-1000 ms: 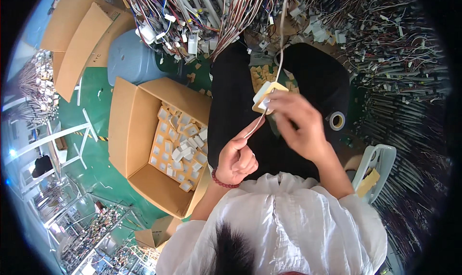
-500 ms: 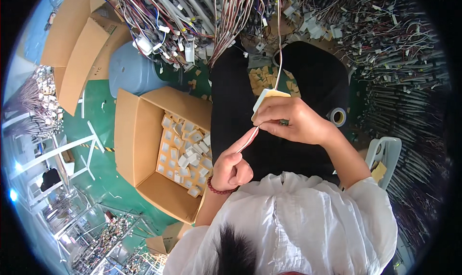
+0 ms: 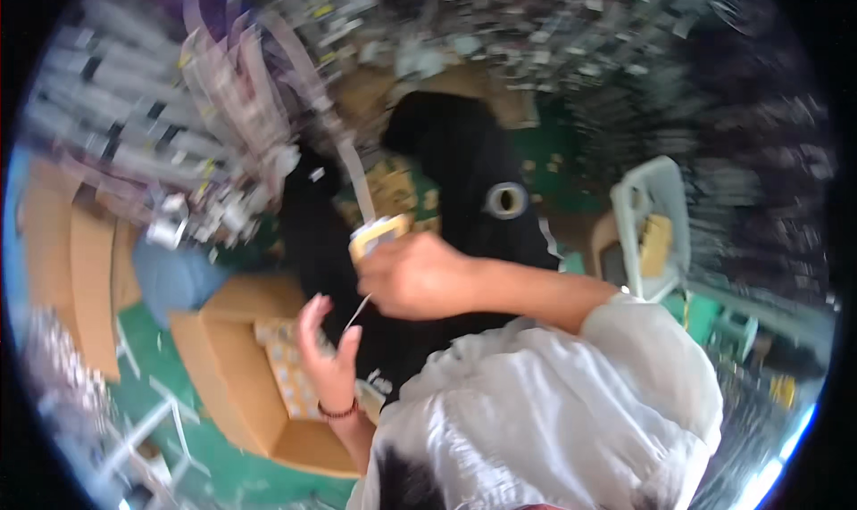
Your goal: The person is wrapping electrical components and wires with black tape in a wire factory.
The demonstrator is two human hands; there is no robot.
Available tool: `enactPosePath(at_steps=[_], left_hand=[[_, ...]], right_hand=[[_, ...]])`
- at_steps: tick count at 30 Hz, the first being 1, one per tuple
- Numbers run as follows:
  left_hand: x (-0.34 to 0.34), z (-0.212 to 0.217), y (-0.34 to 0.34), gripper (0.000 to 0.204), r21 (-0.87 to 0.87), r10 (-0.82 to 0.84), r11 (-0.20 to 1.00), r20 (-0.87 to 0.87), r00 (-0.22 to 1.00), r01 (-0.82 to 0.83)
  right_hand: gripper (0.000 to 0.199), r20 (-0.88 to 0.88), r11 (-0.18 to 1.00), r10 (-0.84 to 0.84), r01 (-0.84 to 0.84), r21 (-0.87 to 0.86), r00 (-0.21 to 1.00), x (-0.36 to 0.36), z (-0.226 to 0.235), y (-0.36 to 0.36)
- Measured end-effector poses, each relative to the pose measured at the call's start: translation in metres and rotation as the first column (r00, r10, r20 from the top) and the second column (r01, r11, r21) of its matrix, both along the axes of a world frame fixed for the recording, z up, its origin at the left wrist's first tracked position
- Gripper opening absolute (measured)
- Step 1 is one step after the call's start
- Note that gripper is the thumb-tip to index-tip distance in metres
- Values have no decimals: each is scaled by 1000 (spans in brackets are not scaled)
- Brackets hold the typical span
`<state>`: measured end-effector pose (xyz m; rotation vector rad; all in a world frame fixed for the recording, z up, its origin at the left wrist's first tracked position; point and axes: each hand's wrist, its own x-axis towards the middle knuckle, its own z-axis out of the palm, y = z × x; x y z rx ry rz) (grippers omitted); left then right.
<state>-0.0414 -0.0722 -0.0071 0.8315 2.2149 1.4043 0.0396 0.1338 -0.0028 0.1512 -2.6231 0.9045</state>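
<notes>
My right hand (image 3: pixel 416 276) is closed over a small white piece with a yellow pad (image 3: pixel 377 233), in front of my lap. A wire strand (image 3: pixel 354 175) runs from the piece up to the hanging bundle, and a thin wire end (image 3: pixel 359 310) sticks out below the right hand. My left hand (image 3: pixel 327 354) is beside that wire end, thumb and fingers spread, holding nothing visible. Whether the wire touches the left thumb I cannot tell. Motion blurs the picture, and the right fingertips are partly hidden.
A cardboard box (image 3: pixel 223 367) holding pale pieces stands on the left, near a blue stool (image 3: pixel 174 278). Cable bundles (image 3: pixel 116 91) crowd the far side. A tape roll (image 3: pixel 506 201) lies by my right leg; a white plastic basket (image 3: pixel 622 233) with a yellow block stands right.
The view has swung, shifting the surroundings. My left hand has come off the wire and its fingers have spread. My right hand still grips the white piece with the yellow pad.
</notes>
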Motion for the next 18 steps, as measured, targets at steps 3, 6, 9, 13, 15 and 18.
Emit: enactPosePath(at_steps=[3, 6, 9, 13, 15, 18], left_hand=[[19, 3, 18, 10, -167, 28, 985, -74, 997, -40], [25, 8, 36, 8, -192, 10, 981, 27, 1000, -4], [30, 2, 48, 9, -150, -68, 986, 6, 998, 68], [36, -5, 62, 11, -85, -49, 992, 408, 912, 91], [42, -12, 65, 12, -23, -36, 998, 469, 882, 52], [49, -8, 74, 17, 41, 44, 996, 554, 831, -80]], right_hand=[[15, -102, 999, -12, 15, 29, 995, 7, 2, -10], [18, -55, 996, -43, 47, 74, 998, 16, 1, -7], [19, -58, 992, -93, 98, 85, 994, 30, -1, 0], [18, 53, 993, -83, 79, 89, 995, 47, 1, 16], [16, 24, 989, -149, 149, -5, 989, 56, 4, 20], [18, -155, 867, -488, 498, 28, 859, 99, 24, 62]])
